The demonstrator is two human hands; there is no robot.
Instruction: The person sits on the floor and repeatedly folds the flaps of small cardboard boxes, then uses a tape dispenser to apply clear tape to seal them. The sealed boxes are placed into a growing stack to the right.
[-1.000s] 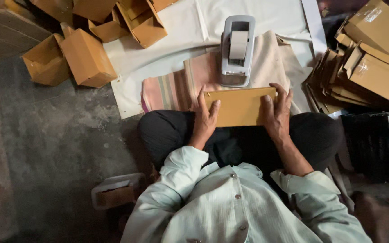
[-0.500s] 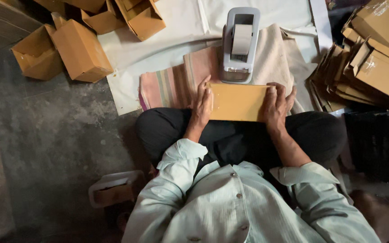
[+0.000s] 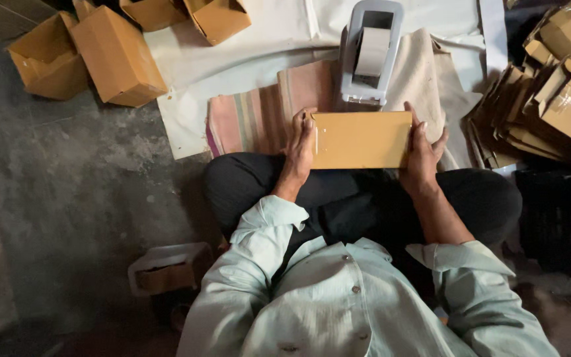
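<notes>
A: Flat brown cardboard box [image 3: 361, 139] sits across the lap, left hand [image 3: 301, 147] and right hand [image 3: 421, 149] clamped on its two ends.

B: A second ago it sat angled, lower; now it's squared up just below the grey tape dispenser [image 3: 371, 53], clear tape showing on the left edge.

Directly ahead of both hands, the grey tape dispenser [image 3: 370, 53] blocks forward passage, standing just beyond the flat brown box [image 3: 361, 139]. Outboard of the right hand [image 3: 421, 153], stacked flattened cartons [image 3: 543, 99] close that side. Outboard of the left hand [image 3: 300, 149], striped cloth [image 3: 252, 119] and bare floor [image 3: 67, 198] leave open room up to the assembled boxes [image 3: 117, 59].
</notes>
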